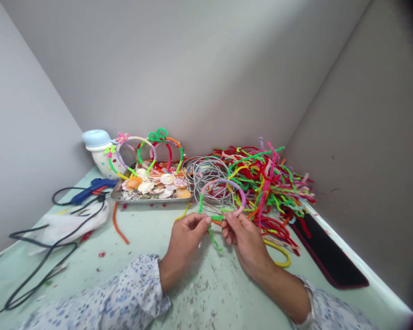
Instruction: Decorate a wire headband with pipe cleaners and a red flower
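Between my two hands is a headband [239, 187] wrapped in pale pink, lilac and green pipe cleaner, its arch pointing away from me. A green pipe cleaner [214, 238] runs across its near side, and one loose end dangles toward the table. My left hand [186, 243] pinches the green strand at the left, thumb against the fingers. On the other side, my right hand [244, 238] is closed where the headband's lilac end meets the green strand. The fingertips partly hide how the strand joins the headband.
A metal tray [151, 200] of seashells stands at the back, finished headbands [175, 144] leaning over it. Coiled wire [206, 172] and heaped pipe cleaners [265, 178] lie to the right, near a black mat [330, 252]. Leftward are a glue gun [89, 191], its cable, a plastic bag [72, 227] and a white container [101, 158].
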Motion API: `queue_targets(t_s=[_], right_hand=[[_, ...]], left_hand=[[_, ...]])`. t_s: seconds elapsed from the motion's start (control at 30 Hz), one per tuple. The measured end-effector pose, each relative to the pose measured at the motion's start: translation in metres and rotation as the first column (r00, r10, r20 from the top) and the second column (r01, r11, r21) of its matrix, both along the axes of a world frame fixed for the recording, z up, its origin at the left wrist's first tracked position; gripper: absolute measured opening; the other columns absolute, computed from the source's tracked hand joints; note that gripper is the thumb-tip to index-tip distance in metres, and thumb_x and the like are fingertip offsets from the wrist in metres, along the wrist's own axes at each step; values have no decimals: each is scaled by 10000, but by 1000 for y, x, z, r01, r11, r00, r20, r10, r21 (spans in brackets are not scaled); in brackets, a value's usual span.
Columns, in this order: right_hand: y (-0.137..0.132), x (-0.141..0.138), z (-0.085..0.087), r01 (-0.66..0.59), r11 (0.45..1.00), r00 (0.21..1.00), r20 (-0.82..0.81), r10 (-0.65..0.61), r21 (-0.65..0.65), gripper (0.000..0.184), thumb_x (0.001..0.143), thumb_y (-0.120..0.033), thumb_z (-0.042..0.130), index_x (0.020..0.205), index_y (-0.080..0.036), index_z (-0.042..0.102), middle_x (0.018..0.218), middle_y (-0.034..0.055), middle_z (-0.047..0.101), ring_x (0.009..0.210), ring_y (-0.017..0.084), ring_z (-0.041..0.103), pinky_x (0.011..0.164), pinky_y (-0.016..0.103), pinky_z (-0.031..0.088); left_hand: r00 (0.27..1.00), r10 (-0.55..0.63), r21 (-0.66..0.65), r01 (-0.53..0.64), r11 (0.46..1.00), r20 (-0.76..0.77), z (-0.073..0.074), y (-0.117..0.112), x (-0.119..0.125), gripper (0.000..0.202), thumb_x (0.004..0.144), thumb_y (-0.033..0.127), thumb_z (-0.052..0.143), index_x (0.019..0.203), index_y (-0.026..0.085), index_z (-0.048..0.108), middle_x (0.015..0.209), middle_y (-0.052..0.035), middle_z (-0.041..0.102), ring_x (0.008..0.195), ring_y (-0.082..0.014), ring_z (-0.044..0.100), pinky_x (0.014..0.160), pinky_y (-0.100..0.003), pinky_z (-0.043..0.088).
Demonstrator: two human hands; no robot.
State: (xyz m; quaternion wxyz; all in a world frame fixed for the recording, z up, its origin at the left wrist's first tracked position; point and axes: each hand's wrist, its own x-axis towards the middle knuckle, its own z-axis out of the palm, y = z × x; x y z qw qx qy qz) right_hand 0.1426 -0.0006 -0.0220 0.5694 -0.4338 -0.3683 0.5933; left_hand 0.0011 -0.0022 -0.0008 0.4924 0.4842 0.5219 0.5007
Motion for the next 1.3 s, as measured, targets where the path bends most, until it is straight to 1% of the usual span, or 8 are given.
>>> queue_targets(t_s=[0.1,0.27,0.4,0.6,0.77,1.03,1.3], right_hand=[[0,0,-1,8,1000,1000,7,-8,-7,313,766,-477,653,746,-168,605,635,-6,608,517,86,505,453,191,376],[-1,0,-1,21,999,1000,-4,-21,-28,316,759,-472,661,720,-166,595,618,-7,605,510,85,505,452,189,373],[-3,-1,3,15,998,998,-52,-19,-69,323,732,-469,686,687,-164,590,603,-9,600,495,82,498,442,188,364],[-4,-3,7,12,996,996,-86,-20,-89,316,726,-457,696,685,-161,594,596,-13,595,488,75,492,437,182,355],[-4,-3,8,22,995,993,-114,-33,-99,303,726,-440,701,688,-161,589,599,-17,591,488,69,486,436,176,346],[-5,-3,8,19,994,991,-129,-32,-106,321,710,-457,708,678,-162,587,596,-12,586,481,75,476,427,183,338],[-6,-2,9,-25,991,984,-179,1,-131,347,717,-479,699,664,-158,577,586,-22,560,473,60,463,413,160,330]], left_hand=[[1000,3,50,-1,999,-27,-2,0,1,204,718,329,675,712,125,682,583,10,617,531,-103,517,534,-214,412],[996,11,118,-1,993,-85,-6,-1,1,173,738,311,657,751,140,671,672,-9,663,601,-123,568,583,-222,439],[989,41,161,-18,987,-144,-4,-1,2,150,741,291,644,746,143,663,670,-10,662,603,-124,573,581,-219,443],[974,71,218,-23,976,-215,-1,-4,2,121,739,270,640,734,150,650,651,-3,652,587,-121,571,563,-212,446],[972,52,239,5,971,-231,-3,-4,2,120,755,262,634,779,147,657,674,-11,657,608,-123,579,584,-216,462],[964,52,294,27,956,-260,-3,-4,0,104,765,246,630,793,154,671,699,-17,663,640,-132,590,616,-228,472],[957,49,355,58,933,-286,-6,-3,-1,107,785,246,627,819,159,679,718,-14,660,660,-128,595,624,-220,469]])
